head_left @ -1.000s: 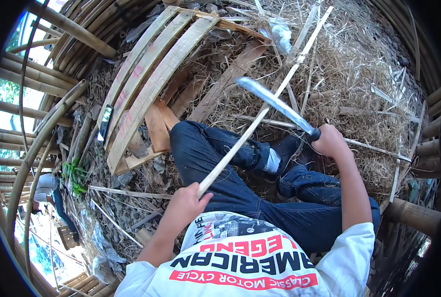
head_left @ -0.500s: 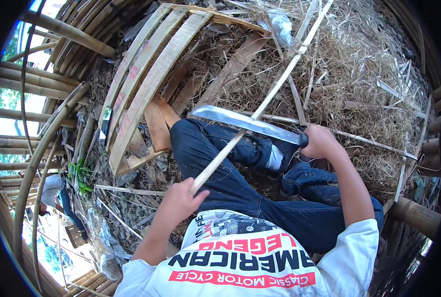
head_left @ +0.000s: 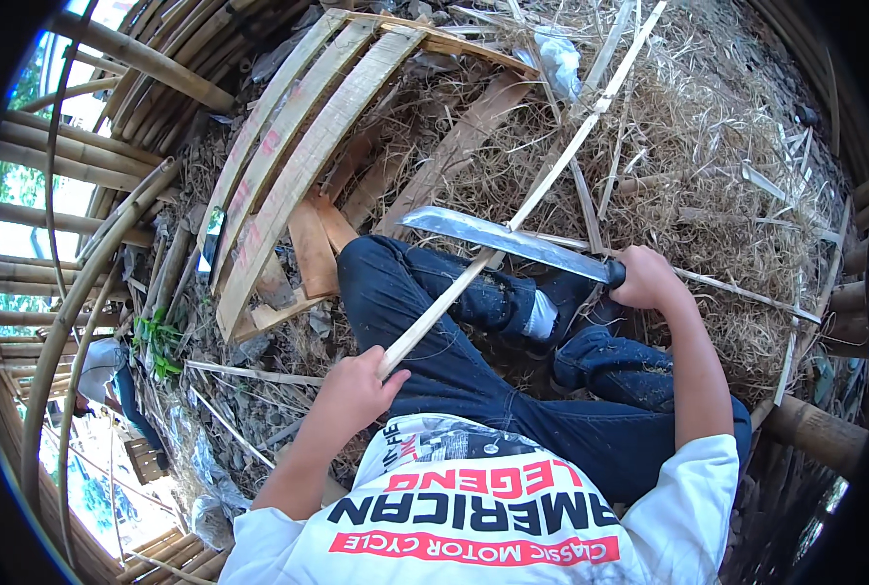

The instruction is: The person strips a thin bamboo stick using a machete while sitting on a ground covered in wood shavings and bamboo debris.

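My left hand [head_left: 355,386] is closed around the near end of a long, pale bamboo strip [head_left: 561,162], which slants away from me to the far right. In my right hand [head_left: 646,280] is the dark handle of a machete [head_left: 513,242]. Its broad metal blade lies across the strip around the middle, over my bent leg, with the tip pointing left. Blade and strip appear to touch where they cross. Beneath them are my jeans [head_left: 425,336], specked with fine shavings.
A slatted wooden pallet [head_left: 288,195] leans at the far left, a phone-like object [head_left: 210,239] on its edge. Dry shavings [head_left: 708,195] heap to the right, near a thick bamboo pole [head_left: 820,436]. Another person [head_left: 113,385] bends beyond the bamboo railing [head_left: 64,219] on the left.
The machete has shifted slightly to the right, its tip and handle moving with my right hand. My left hand keeps its hold on the strip in nearly the same place.
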The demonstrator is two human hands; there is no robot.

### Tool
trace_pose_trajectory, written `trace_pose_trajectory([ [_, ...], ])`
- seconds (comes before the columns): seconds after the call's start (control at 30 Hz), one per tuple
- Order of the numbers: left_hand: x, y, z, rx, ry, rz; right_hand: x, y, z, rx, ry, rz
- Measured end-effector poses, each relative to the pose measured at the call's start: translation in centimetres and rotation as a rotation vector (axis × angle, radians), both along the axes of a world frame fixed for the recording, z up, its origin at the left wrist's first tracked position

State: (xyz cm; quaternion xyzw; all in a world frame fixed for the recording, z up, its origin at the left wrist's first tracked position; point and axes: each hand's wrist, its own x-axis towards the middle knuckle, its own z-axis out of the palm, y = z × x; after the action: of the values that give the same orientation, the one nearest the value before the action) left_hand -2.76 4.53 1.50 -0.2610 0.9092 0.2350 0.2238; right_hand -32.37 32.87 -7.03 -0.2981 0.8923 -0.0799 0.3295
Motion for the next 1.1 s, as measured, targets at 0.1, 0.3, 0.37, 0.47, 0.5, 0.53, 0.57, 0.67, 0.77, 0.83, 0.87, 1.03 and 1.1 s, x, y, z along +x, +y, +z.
trace_pose_trajectory([
  [0.1,0.1,-0.2,0.0,0.008,-0.024,0.017,0.0,0.3,0.3,0.009,0.002,-0.005],
  [0.3,0.0,-0.8,0.0,0.009,-0.012,0.049,1.7,-0.5,1.9,-0.008,0.028,-0.085],
  [0.37,-0.2,-0.4,-0.2,-0.052,0.035,0.042,3.1,-1.2,2.4,-0.066,0.022,-0.131],
  [0.47,-0.4,1.3,-0.8,0.057,-0.022,0.087,5.8,-3.4,2.1,-0.181,0.015,-0.059],
  [0.5,-0.5,1.9,-1.1,0.051,-0.023,0.035,6.5,-4.5,1.6,-0.144,0.013,0.021],
  [0.53,-0.4,2.3,-1.4,0.041,-0.025,0.012,6.9,-5.4,1.1,-0.133,0.016,0.104],
  [0.57,-0.3,2.4,-1.5,0.04,-0.011,0.03,7.0,-6.1,0.5,-0.138,0.021,0.106],
  [0.67,0.5,1.8,-1.3,0.036,0.018,0.047,6.5,-6.7,-1.2,-0.127,-0.008,0.172],
  [0.77,1.6,0.7,-0.3,0.032,0.043,0.095,3.2,-3.8,-1.3,-0.14,-0.144,-0.007],
  [0.83,1.8,0.5,0.3,-0.019,0.072,0.073,0.7,-0.8,0.0,-0.044,0.019,-0.059],
  [0.87,1.7,0.9,0.3,0.039,0.12,0.072,-0.1,0.3,0.7,0.09,0.155,-0.016],
  [1.03,0.4,2.6,-0.1,0.053,0.133,0.026,1.0,1.2,2.8,0.0,0.154,-0.12],
  [1.1,0.3,1.8,0.1,-0.042,0.068,0.029,2.4,0.1,3.3,-0.064,0.142,-0.138],
])
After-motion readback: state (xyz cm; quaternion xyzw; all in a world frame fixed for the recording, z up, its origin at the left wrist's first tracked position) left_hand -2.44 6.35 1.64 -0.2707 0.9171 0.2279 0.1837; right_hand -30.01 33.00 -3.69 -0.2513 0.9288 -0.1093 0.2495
